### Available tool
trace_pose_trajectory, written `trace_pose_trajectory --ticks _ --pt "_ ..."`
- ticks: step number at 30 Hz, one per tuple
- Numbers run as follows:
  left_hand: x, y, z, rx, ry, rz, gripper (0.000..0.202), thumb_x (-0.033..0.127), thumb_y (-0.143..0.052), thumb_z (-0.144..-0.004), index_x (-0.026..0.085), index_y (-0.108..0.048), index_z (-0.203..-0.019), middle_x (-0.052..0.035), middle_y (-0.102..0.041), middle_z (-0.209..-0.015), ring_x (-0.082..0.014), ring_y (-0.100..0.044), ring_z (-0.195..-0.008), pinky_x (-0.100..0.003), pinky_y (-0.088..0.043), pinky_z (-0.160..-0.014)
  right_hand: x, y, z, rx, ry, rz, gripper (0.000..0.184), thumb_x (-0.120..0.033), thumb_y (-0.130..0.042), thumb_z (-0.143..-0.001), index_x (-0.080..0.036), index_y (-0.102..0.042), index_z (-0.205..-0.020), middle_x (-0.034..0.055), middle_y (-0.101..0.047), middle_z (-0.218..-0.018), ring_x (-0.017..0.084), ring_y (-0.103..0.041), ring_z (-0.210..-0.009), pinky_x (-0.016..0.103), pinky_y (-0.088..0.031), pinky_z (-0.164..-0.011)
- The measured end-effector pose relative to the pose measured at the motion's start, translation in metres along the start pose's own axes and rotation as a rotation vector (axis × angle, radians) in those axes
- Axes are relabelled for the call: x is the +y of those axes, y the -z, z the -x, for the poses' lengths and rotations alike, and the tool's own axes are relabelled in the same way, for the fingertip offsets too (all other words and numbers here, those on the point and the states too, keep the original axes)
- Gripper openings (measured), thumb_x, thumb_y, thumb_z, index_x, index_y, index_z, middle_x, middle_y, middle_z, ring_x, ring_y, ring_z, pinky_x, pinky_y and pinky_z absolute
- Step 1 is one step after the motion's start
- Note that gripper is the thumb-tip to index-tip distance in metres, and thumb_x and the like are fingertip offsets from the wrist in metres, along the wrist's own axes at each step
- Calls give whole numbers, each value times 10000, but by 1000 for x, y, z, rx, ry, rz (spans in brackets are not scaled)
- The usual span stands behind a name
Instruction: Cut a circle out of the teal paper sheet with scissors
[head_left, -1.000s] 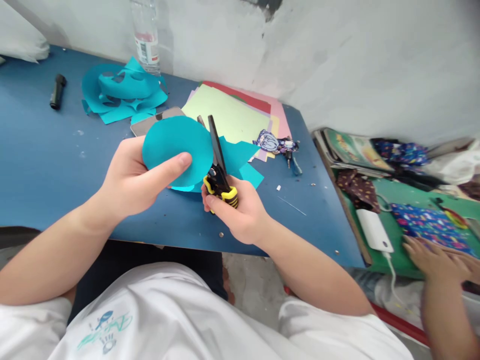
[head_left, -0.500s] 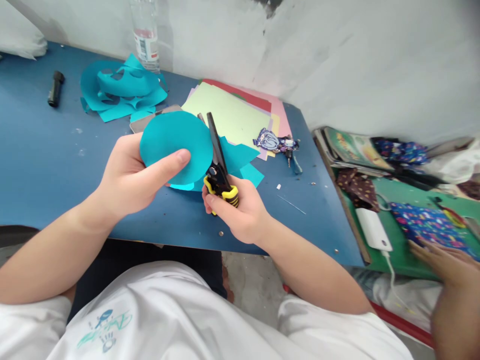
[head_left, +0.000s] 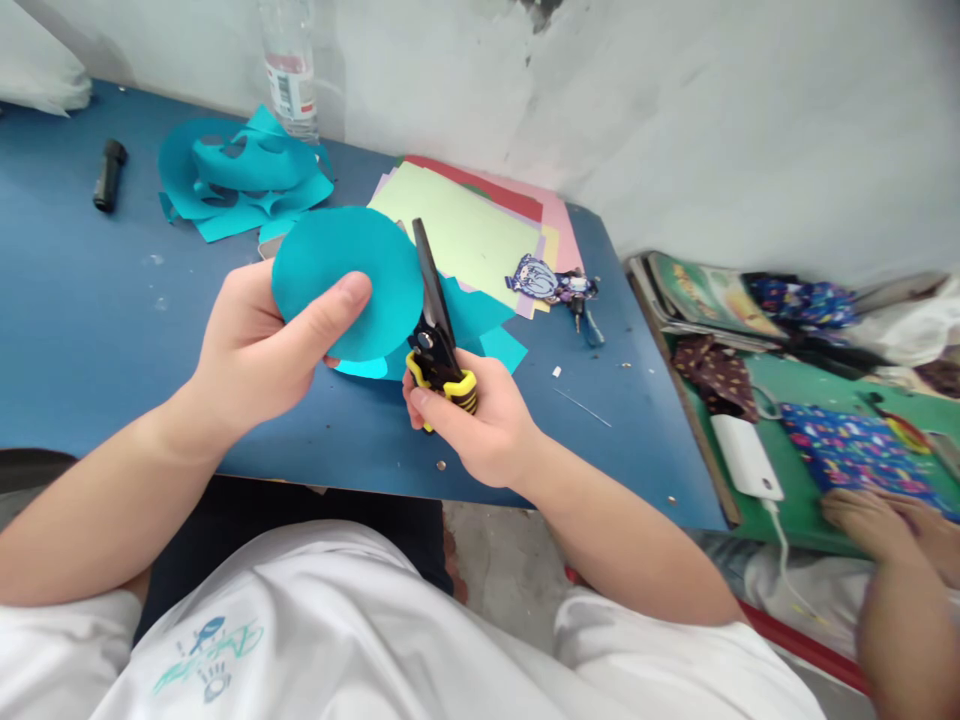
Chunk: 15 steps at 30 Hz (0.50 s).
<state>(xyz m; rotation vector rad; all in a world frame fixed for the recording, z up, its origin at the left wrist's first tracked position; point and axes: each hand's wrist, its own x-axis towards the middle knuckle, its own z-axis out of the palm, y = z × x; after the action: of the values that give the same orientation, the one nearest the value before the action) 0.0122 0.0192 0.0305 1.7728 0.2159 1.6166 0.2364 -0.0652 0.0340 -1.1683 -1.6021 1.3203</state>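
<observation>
Teal paper disc (head_left: 349, 280) mid-trim, pinched in the left hand (head_left: 259, 350) above the blue surface (head_left: 90, 300)

Thumb presses the disc's face, fingers behind; right hand (head_left: 480, 425) is closed round the scissors (head_left: 435, 335), blades nearly shut at the disc's right edge; finishing likely calls for turning the disc into the blades; teal offcuts (head_left: 240, 185), coloured sheets (head_left: 465, 225), scuffed white wall (head_left: 675, 120) behind.

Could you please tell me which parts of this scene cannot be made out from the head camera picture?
- Scissors: handles are hidden inside the right hand.
- Teal paper circle: covers the left hand fingers behind it.
- Bottle: its top is cut off by the upper edge.
- Co-worker's hand: blurred, at the right edge.
</observation>
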Motion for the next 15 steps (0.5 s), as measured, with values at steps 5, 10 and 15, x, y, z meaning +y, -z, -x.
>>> trace_pose_trajectory --ticks 5,10,15 --pt "8 -4 1 27 39 -65 651 393 -845 -1184 172 -557 -643 49 -528 -610 -33 -494 -522 -191 -354 -472 1 0 0 -3 -4 -8 238 -428 -804 -948 -250 -649 -916 -19 -605 -713 171 -575 -650 337 -449 -604" --pt "2 -1 6 60 71 -52 614 481 -987 -1064 191 -613 -674 33 -542 -628 -73 -472 -543 -266 -333 -439 0 0 0 -6 -10 -10 232 -418 -806 -948 -252 -649 -914 -14 -611 -723 175 -575 -654 343 -452 -610" --pt "-5 2 7 50 49 -22 482 462 -1006 -1041 211 -718 -748 24 -623 -688 -108 -536 -593 -296 -402 -482 2 -1 0 -22 -18 -30 243 -427 -820 -938 -254 -651 -923 -3 -632 -753 189 -607 -695 351 -470 -632"
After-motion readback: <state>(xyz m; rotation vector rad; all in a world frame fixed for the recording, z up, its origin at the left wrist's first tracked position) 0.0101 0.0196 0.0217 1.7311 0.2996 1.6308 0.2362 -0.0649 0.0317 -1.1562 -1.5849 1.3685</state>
